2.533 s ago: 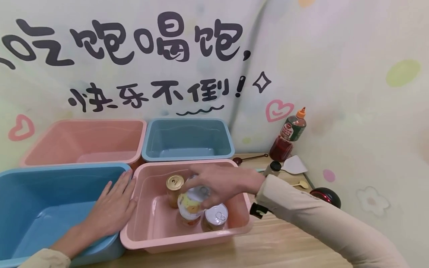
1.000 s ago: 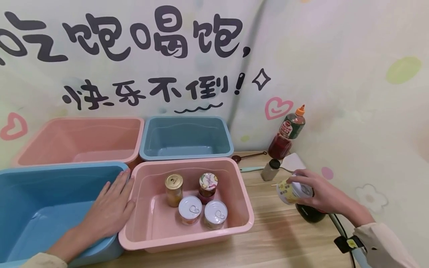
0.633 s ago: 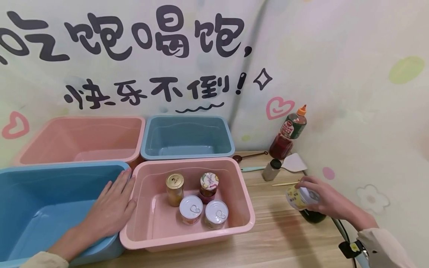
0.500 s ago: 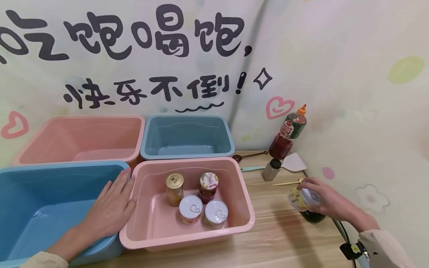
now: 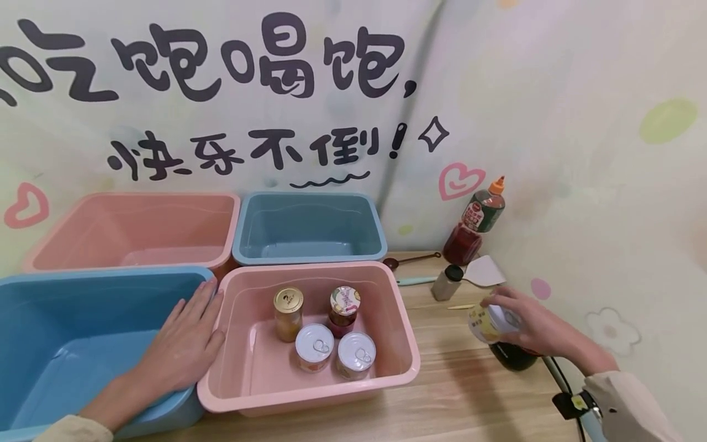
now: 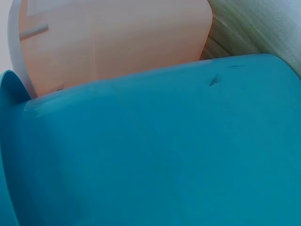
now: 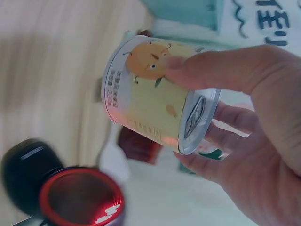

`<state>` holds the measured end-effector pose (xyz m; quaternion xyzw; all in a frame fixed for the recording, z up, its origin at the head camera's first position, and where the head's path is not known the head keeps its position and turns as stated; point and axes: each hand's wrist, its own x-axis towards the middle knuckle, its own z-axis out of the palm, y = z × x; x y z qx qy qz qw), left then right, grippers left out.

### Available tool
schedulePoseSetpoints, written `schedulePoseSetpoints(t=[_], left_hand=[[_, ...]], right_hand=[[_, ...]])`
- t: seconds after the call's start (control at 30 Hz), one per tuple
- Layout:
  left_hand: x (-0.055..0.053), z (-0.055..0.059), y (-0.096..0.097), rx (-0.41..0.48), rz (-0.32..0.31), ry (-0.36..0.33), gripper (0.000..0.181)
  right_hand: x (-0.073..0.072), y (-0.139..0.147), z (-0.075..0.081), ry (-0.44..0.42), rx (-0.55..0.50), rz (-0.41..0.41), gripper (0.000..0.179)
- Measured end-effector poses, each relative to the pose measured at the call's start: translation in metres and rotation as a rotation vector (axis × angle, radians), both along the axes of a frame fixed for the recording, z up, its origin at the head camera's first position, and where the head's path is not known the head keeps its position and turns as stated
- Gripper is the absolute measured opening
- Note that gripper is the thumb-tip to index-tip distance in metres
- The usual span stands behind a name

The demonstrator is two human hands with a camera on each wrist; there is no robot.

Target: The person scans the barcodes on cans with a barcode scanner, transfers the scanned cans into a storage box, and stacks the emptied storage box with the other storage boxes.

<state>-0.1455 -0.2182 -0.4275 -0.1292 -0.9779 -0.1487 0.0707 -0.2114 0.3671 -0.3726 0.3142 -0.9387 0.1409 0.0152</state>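
Note:
My right hand (image 5: 533, 325) grips a can (image 5: 488, 323) above the table, right of the front pink bin. The can has a yellow label with an orange cartoon figure. In the right wrist view the thumb presses the side of the can (image 7: 150, 94), near its ring-pull lid, and fingers curl behind. Below it is a black device (image 5: 513, 356) with a red-lit round face (image 7: 80, 197). My left hand (image 5: 179, 347) lies with straight fingers on the rims where the front blue bin (image 5: 110, 274) meets the front pink bin (image 5: 309, 396); the left wrist view shows only bin walls.
Inside the front pink bin stand a gold-lidded can (image 5: 288, 314), a jar with a patterned lid (image 5: 343, 307) and two ring-pull cans (image 5: 313, 347). A pink bin (image 5: 138, 230) and a blue bin (image 5: 309, 228) stand behind. Sauce bottle (image 5: 475, 221), shaker (image 5: 447, 282) and spatula (image 5: 485, 271) lie right.
The right hand has gone from inside the front pink bin to the right, now holding the yellow-labelled can over the black device. Lately the can shifts only slightly. The left hand stays put.

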Motion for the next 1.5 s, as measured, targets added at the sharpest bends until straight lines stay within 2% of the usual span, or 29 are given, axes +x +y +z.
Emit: schedulePoseSetpoints(t=[0.13,0.27,0.33,0.57,0.7,0.87,1.0,1.13,1.27,1.5], left_hand=[[0.001,0.0,0.0,0.0,0.009,-0.015,0.063],[0.001,0.0,0.001,-0.002,0.015,-0.029,0.063],[0.001,-0.001,0.002,-0.003,0.016,-0.027,0.063],[0.002,0.0,0.003,-0.004,0.022,-0.032,0.063],[0.004,-0.001,0.003,-0.01,0.032,-0.039,0.063],[0.006,-0.002,0.003,-0.019,0.041,-0.026,0.063],[0.006,-0.001,0.001,-0.021,0.037,-0.005,0.062],[0.006,-0.001,0.0,-0.017,0.034,0.01,0.062],[0.005,0.001,0.001,-0.013,0.032,-0.007,0.063],[0.004,0.003,0.003,-0.013,0.029,-0.006,0.063]], right_hand=[[-0.009,-0.022,0.025,0.012,0.045,-0.016,0.056],[-0.023,-0.045,0.05,-0.039,0.046,-0.022,0.057],[-0.032,-0.058,0.059,-0.066,0.01,0.0,0.057],[-0.07,-0.104,0.082,0.01,0.065,0.037,0.057],[-0.093,-0.133,0.089,-0.025,0.085,0.031,0.059],[-0.117,-0.171,0.093,-0.106,0.085,0.042,0.061],[-0.134,-0.199,0.09,-0.118,0.09,0.084,0.061],[-0.15,-0.224,0.082,-0.144,0.106,0.107,0.06],[-0.163,-0.243,0.073,-0.192,0.109,0.104,0.06],[-0.177,-0.268,0.056,-0.214,0.104,0.096,0.058]])
